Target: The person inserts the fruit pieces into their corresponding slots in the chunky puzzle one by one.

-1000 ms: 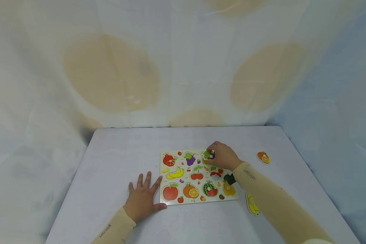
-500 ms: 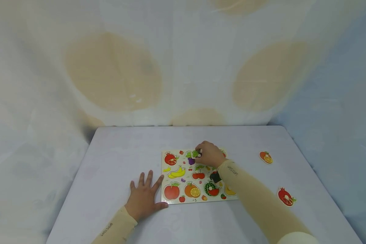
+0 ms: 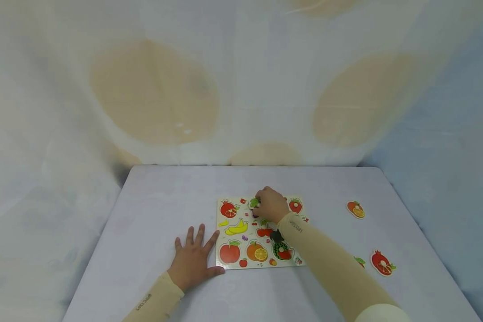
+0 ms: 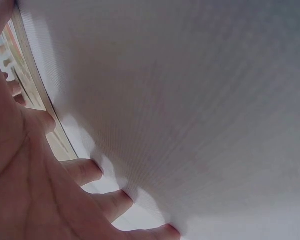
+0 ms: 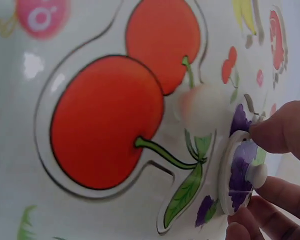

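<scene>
A grape piece [image 5: 237,172] is pinched by the fingertips of the right hand [image 3: 271,206] over the far part of the fruit board [image 3: 234,267]. The piece is shaped as a thick, flat cutout with a pale edge; its face is printed with purple berries and green leaf, and a small round white knob [image 5: 258,176] is fixed to that face. In the right wrist view it is seen nearly side-on, tilted, close above the board, where a purple patch of print is partly covered by it; whether it is fully seated there cannot be told. One digit is pressed against its rim, another is laid by the knob, and more fingertips are tucked at its lower edge.

The left hand [image 3: 191,264] is spread palm down beside the left edge of the board, with the thumb and index finger placed at that edge.

On the board, red cherries [image 5: 102,122] with green leaves are shown near the grape piece. A strawberry [image 3: 295,206] and a watermelon [image 3: 282,251] are seen there too, each topped with a pale knob. To the right of the board, an orange piece [image 3: 356,209] and a pomegranate piece [image 3: 382,262] are laid on the table [image 3: 177,192].
</scene>
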A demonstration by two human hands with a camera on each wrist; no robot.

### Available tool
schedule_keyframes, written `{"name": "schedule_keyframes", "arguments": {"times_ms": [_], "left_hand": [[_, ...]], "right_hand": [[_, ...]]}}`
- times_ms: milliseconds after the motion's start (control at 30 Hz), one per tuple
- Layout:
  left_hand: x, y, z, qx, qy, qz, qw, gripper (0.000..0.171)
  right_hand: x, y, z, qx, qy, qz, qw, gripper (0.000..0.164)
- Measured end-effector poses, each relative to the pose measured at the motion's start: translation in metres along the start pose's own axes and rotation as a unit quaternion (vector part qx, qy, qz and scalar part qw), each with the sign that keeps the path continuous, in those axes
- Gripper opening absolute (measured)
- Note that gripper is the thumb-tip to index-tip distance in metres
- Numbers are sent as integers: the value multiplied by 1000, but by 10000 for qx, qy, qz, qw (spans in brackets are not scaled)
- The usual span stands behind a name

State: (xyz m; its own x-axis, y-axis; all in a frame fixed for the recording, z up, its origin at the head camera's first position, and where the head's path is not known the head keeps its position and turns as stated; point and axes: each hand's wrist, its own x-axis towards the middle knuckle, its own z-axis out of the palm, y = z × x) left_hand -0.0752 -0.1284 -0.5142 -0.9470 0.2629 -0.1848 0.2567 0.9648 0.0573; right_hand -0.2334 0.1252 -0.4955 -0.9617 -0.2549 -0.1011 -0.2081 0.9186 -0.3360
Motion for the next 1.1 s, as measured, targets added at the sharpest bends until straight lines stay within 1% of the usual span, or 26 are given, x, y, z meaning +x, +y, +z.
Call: {"name": "schedule_keyframes", "arguments": {"times_ms": [200, 433, 533, 600, 800, 900, 1100], "left_hand": [[-1, 2, 0, 72, 121, 54, 9999, 105], [-3, 3, -3, 61, 113, 44, 9999, 105], [-3, 3, -3, 15, 117, 57, 9999, 105], [-3, 3, -3, 7, 128, 66, 9999, 105], [-2, 1, -1, 18, 136, 74, 9999, 105], [-2, 0, 0, 3, 139, 65, 9999, 105], [-3, 0, -2, -31, 76, 49, 10000, 105]], "right_hand": [[-7, -7, -4, -276, -52, -13, 9996, 45], [-9, -5, -1, -312, 8, -42, 9995, 46], [-11, -3, 0, -244, 70, -138, 9996, 46], [-13, -2, -2, -147, 38, -223, 9996, 46], [-18, -1, -9, 93, -298, -386, 9988, 43], [-19, -2, -11, 162, -398, -408, 9982, 40], [-18, -3, -9, 182, -436, -350, 9983, 39]]}}
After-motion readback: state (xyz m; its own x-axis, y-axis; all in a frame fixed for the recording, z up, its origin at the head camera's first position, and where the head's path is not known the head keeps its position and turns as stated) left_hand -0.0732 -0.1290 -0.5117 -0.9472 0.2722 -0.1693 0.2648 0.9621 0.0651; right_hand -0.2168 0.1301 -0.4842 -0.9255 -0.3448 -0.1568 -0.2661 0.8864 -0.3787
